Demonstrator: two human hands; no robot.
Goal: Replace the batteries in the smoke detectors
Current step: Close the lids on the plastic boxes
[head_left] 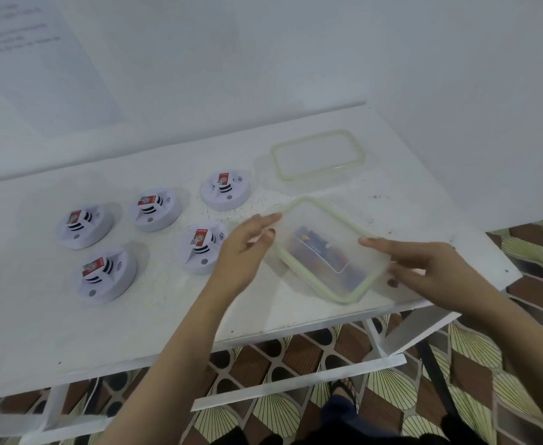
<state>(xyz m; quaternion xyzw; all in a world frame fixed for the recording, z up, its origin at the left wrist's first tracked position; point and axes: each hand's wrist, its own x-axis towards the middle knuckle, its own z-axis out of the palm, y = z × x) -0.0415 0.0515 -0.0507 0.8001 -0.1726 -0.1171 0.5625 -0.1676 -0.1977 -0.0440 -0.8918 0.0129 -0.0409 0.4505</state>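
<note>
Because the clouded lid (323, 216) covers the box, the batteries (308, 240) inside blur to dark shapes. The left hand (247, 242) lays straight fingers on its corner; whether the right hand (430, 268) pinches its edge is unclear. Red labels on the five smoke detectors (203, 252), left of it on the table (167, 316), are unreadable.

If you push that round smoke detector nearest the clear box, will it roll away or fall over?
Probably not. The smoke detector lies flat on the white table, wide and low, so it would likely slide rather than roll or tip. The red battery sticks up on top, so a hard shove might knock it loose.
</note>
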